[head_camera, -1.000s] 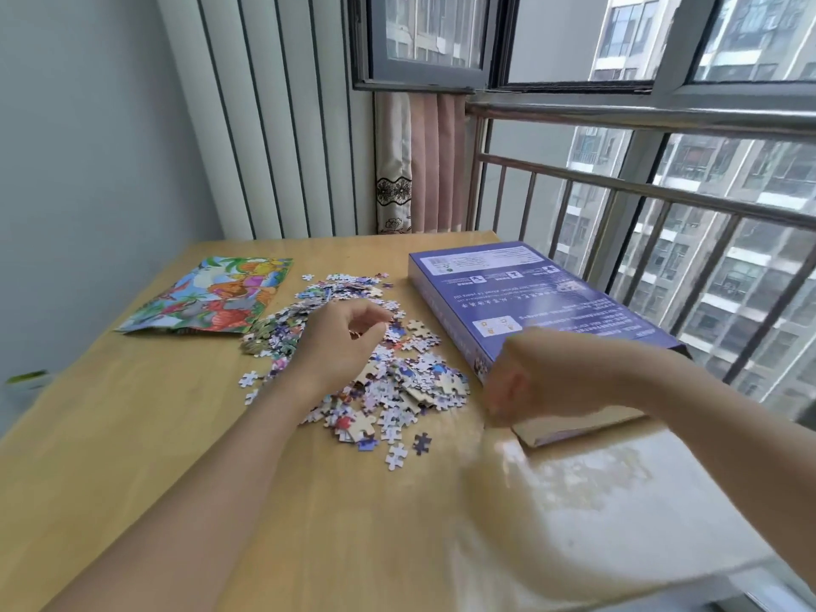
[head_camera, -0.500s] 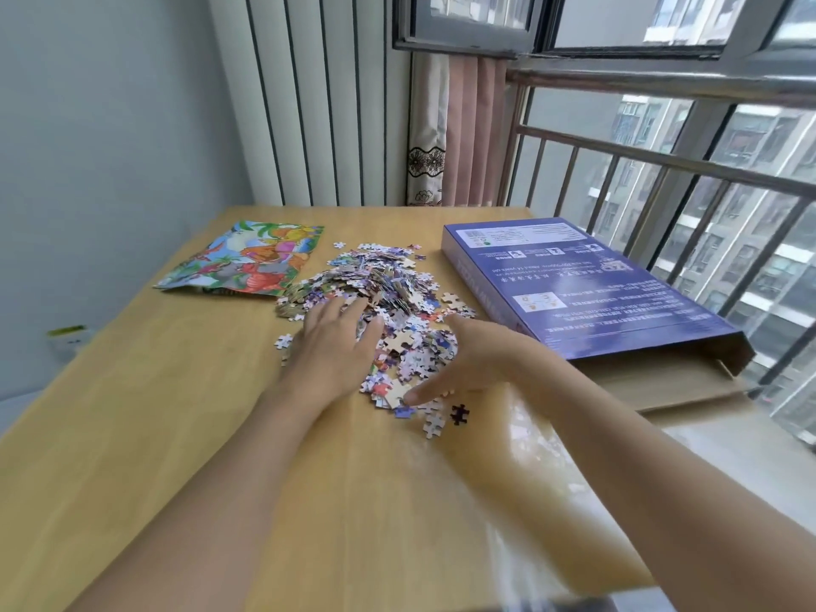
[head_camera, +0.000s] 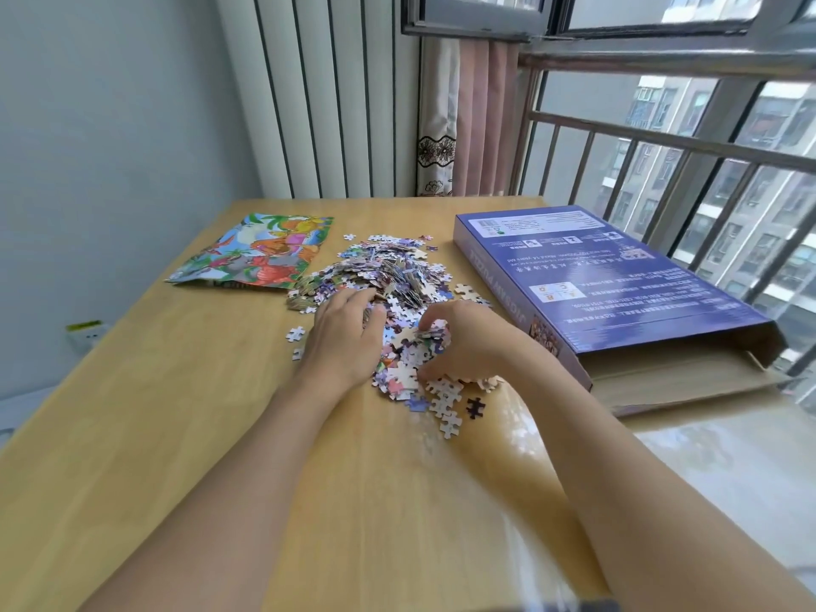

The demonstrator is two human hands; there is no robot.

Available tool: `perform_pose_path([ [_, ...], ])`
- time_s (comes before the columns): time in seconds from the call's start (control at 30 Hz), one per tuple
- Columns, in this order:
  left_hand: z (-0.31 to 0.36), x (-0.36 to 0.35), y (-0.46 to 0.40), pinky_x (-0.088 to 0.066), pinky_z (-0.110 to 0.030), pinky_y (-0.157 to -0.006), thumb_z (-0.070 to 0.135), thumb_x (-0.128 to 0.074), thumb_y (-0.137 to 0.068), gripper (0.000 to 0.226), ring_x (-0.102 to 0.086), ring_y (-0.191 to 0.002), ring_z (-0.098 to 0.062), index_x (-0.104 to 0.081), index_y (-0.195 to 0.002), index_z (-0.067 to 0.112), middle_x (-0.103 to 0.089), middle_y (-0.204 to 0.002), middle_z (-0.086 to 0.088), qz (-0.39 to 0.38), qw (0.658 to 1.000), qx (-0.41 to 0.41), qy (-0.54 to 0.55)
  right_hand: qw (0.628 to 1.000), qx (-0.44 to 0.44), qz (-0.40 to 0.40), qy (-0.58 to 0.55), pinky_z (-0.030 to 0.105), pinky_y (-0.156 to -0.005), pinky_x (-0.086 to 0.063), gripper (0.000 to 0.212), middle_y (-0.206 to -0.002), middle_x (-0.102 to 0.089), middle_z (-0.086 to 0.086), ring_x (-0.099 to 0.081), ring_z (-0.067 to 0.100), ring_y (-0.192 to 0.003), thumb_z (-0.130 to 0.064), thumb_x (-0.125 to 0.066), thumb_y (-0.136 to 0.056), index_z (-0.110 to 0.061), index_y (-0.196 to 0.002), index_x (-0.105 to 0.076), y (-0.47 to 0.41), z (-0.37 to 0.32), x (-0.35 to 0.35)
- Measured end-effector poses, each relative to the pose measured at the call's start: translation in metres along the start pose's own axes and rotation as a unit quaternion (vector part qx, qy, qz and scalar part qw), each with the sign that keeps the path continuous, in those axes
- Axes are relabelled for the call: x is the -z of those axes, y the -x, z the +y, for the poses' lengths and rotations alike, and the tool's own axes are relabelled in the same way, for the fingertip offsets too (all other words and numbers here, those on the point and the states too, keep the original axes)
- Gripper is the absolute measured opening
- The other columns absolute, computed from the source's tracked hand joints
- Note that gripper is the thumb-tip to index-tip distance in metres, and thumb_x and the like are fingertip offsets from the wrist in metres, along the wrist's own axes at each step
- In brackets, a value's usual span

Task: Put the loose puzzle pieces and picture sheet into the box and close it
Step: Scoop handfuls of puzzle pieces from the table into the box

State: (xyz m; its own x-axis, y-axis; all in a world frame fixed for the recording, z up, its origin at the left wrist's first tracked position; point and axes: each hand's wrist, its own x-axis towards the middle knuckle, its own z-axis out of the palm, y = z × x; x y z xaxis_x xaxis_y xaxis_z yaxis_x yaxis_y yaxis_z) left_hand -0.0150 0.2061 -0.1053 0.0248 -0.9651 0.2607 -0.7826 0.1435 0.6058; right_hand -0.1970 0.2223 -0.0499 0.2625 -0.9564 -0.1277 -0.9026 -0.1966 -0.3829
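Nearest: a few stray pieces (head_camera: 450, 424) lie on the table (head_camera: 185, 435), one dark, just this side of the hands. Left hand (head_camera: 342, 342) rests on the pile (head_camera: 388, 280), fingers roughly straight and laid over the pieces. Right hand (head_camera: 463, 346) has fingers curled into the near end of the pile, pinching a small clump. Both hands touch the pile; nothing lifted clear.

Box (head_camera: 596, 284) lies flat just right of the pile, near end open, flap (head_camera: 684, 382) folded out on the table. Sheet (head_camera: 260, 254) lies flat beyond the left hand, touching the pile's far left edge.

Risks, as judged: the opening looks shallow, so a handful may spill at the mouth; strays could be swept off the near edge; the glossy top lets pieces slide.

Beyond: pale wall, vertical blinds (head_camera: 335, 103), pink curtain (head_camera: 468, 117), railed window (head_camera: 662, 139) with tower blocks outside.
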Motion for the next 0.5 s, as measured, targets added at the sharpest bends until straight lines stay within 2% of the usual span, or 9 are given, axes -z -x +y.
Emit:
perform_pose_path([
  [0.13,0.0,-0.001,-0.001,-0.028,-0.044,-0.117,0.039,-0.036,-0.103,0.05,-0.034,-0.141,-0.021,-0.046,-0.146,0.016,-0.042,-0.151,-0.003,0.0,1.0,-0.005,0.004,0.999,-0.002,0.014,-0.041,0.036,-0.063,-0.059,0.05,-0.089,-0.07,0.005,-0.069,0.017,-0.07,-0.022,-0.086,-0.075,-0.028,-0.117,-0.058,-0.002,0.001,-0.003],
  [0.2,0.001,0.0,0.0,-0.03,-0.045,-0.116,0.039,-0.037,-0.103,0.049,-0.035,-0.14,-0.022,-0.046,-0.146,0.017,-0.043,-0.15,-0.003,0.001,1.0,-0.005,0.006,0.997,-0.008,0.02,-0.072,0.044,-0.065,-0.062,0.05,-0.091,-0.069,0.007,-0.072,0.024,-0.07,-0.014,-0.086,-0.075,-0.026,-0.116,-0.059,-0.003,0.003,-0.004],
  [0.23,0.001,0.0,0.0,-0.031,-0.046,-0.115,0.039,-0.037,-0.103,0.049,-0.036,-0.139,-0.022,-0.046,-0.146,0.018,-0.044,-0.149,-0.003,0.001,1.0,-0.005,0.007,0.996,-0.007,0.024,-0.08,0.044,-0.063,-0.062,0.05,-0.093,-0.068,0.007,-0.071,0.025,-0.07,-0.013,-0.086,-0.075,-0.025,-0.115,-0.059,-0.004,0.004,-0.004],
  [0.37,0.005,0.003,0.001,-0.036,-0.047,-0.111,0.039,-0.039,-0.102,0.047,-0.042,-0.134,-0.023,-0.048,-0.144,0.021,-0.047,-0.145,-0.003,0.014,1.0,-0.012,0.017,0.995,0.011,0.042,-0.086,0.029,-0.054,-0.052,0.039,-0.086,-0.065,0.001,-0.063,0.017,-0.066,-0.019,-0.088,-0.074,-0.026,-0.104,-0.064,-0.006,0.009,-0.005],
  [0.5,0.008,0.007,0.002,-0.038,-0.045,-0.11,0.036,-0.042,-0.102,0.042,-0.044,-0.132,-0.023,-0.054,-0.139,0.022,-0.048,-0.144,-0.003,0.041,0.998,-0.02,0.03,0.987,0.018,0.077,-0.14,0.026,-0.052,-0.044,0.029,-0.072,-0.059,-0.002,-0.055,0.016,-0.057,-0.019,-0.086,-0.077,-0.021,-0.097,-0.066,-0.006,0.014,-0.004],
])
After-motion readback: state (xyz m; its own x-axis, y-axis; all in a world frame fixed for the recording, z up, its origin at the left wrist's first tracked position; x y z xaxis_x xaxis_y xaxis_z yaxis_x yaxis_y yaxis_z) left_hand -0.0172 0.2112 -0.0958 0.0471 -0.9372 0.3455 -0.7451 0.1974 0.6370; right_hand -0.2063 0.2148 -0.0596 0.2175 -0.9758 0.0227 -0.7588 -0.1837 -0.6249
